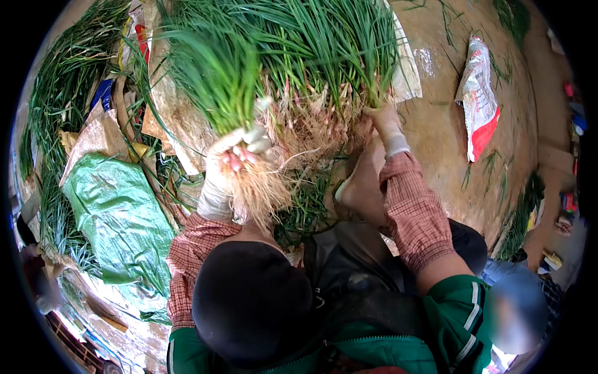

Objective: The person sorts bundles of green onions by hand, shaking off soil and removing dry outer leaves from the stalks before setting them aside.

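Note:
My left hand (pixel 240 142), in a whitish glove, is closed around a bunch of spring onions (pixel 224 87). Their reddish bulbs and long stringy roots stick out below the fist, and the green leaves fan upward, slightly blurred. In front of me lies a wide pile of spring onions (pixel 311 50), leaves pointing away and the pale, rooty ends toward me. At the right end of that pile, my right hand (pixel 387 121), gloved too, has its fingers around the lower stems of some onions. Part of those fingers is hidden among the stems and roots.
A green plastic sheet (pixel 115 212) lies at the left, beside sacking and more long green leaves (pixel 62 93). To the right, a crumpled white-and-red sack (pixel 479 100) rests on the wet brown floor (pixel 436 131). Another person (pixel 514 311) is close at the lower right.

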Demonstrator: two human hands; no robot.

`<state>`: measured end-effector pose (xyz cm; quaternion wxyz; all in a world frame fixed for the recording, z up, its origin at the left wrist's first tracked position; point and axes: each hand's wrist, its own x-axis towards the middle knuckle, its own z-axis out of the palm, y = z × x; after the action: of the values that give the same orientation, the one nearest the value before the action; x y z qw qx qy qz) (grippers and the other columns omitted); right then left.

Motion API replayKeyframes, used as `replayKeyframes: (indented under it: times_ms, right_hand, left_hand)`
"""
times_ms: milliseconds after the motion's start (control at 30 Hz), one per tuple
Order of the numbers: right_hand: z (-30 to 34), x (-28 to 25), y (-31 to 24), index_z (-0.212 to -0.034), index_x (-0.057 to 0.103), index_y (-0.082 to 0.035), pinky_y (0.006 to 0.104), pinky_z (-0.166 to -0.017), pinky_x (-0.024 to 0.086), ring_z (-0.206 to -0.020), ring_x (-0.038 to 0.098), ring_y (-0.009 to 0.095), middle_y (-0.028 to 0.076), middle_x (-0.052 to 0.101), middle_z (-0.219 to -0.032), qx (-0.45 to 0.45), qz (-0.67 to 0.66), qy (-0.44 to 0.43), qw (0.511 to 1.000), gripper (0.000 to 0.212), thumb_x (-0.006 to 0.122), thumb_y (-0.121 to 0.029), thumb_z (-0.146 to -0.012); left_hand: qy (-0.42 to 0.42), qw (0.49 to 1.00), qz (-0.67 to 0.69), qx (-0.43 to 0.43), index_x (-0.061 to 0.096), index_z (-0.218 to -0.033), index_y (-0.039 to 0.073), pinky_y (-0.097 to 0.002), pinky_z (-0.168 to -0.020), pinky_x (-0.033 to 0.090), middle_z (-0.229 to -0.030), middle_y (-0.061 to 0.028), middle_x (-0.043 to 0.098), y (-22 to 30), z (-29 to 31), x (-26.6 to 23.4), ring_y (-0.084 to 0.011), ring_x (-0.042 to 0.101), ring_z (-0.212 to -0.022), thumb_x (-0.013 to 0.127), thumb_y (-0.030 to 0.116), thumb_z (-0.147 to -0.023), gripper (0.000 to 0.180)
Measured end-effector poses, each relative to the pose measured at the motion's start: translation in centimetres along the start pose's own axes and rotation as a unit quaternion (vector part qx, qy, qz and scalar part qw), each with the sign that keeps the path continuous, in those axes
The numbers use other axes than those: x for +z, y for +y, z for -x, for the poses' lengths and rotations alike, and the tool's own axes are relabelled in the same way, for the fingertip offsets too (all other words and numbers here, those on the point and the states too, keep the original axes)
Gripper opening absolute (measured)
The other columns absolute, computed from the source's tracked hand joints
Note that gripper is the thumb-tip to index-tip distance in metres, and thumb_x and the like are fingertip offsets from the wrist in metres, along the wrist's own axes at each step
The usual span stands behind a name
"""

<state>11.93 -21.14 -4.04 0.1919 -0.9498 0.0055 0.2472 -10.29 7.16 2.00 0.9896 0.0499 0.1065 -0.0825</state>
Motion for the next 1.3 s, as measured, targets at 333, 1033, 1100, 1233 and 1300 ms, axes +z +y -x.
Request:
replayKeyframes:
  times_ms: [333,1033,1100,1233,1300]
  right_hand:
    - [5.6,-5.5,-4.8,-0.114,0.057,0.004,0.0175,-0.043,0.030,-0.051,0.039,0.005,0.003,0.059,-0.078,-0.143,-0.670,-0.117,0.719,0.030,0.053,-0.020,-0.096]
    - [16.8,5.5,-13.5,-0.107,0.064,-0.004,0.0407,-0.099,0.037,-0.113,0.050,0.028,0.012,0.060,-0.112,-0.508,-0.330,0.023,0.795,0.028,0.054,-0.025,-0.093]
    - [15.9,4.0,-11.6,-0.104,0.065,-0.006,0.0363,-0.093,0.044,-0.105,0.056,0.024,0.011,0.061,-0.110,-0.477,-0.330,0.042,0.813,0.019,0.057,-0.018,-0.092]
    - [6.6,4.6,-0.8,-0.107,0.060,-0.006,0.0385,-0.079,0.048,-0.097,0.057,0.031,0.012,0.060,-0.097,-0.245,-0.036,0.196,0.949,0.021,0.062,-0.014,-0.087]
    - [4.5,4.4,1.8,-0.107,0.061,-0.008,0.0405,-0.080,0.048,-0.095,0.057,0.034,0.012,0.061,-0.096,-0.265,0.049,0.198,0.942,0.021,0.062,-0.017,-0.088]
  left_hand:
    - [0.107,0.973,-0.188,0.078,0.055,-0.115,-0.003,-0.0308,-0.068,0.057,-0.101,-0.0200,0.066,-1.8,-0.4,2.9,-0.0255,0.067,-0.082,0.061,0.020,-0.083,0.040]
    - [0.202,0.966,-0.054,0.154,0.058,-0.106,-0.007,-0.0118,-0.044,0.048,-0.078,-0.0111,0.063,-2.1,-1.8,2.3,-0.0084,0.059,-0.053,0.063,0.015,-0.086,0.030]
    - [0.099,0.971,-0.161,0.144,0.052,-0.114,-0.010,-0.0148,-0.046,0.052,-0.093,-0.0186,0.063,0.3,1.5,-4.1,-0.0126,0.063,-0.064,0.065,0.018,-0.083,0.044]
    - [0.195,0.961,-0.043,0.190,0.056,-0.106,-0.013,-0.0139,-0.042,0.047,-0.096,-0.0236,0.062,-1.8,1.7,-2.5,-0.0093,0.059,-0.058,0.064,0.019,-0.085,0.038]
    - [0.069,0.990,0.051,0.108,0.046,-0.120,-0.014,-0.0171,-0.044,0.047,-0.097,-0.0221,0.060,-0.6,2.8,-2.3,-0.0118,0.058,-0.058,0.062,0.019,-0.087,0.049]
